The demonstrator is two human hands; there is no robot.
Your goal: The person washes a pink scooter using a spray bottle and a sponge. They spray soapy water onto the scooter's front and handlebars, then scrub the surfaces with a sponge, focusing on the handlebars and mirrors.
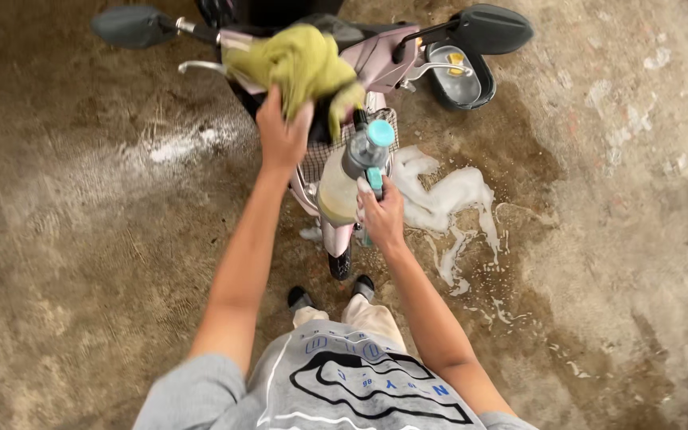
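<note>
I stand in front of a pale pink scooter (376,68) and look down on its front. My left hand (283,137) grips a yellow-green cloth (300,64) pressed against the scooter's front panel near the handlebar. My right hand (381,213) holds a spray bottle (352,175) with a teal nozzle and yellowish liquid, upright over the front basket (316,159). The front wheel (339,261) shows just above my shoes.
Two dark mirrors (130,25) stick out at either side of the handlebar. A dark basin (459,76) sits on the ground to the right of the scooter. White soap foam (447,199) spreads over the wet concrete floor on the right.
</note>
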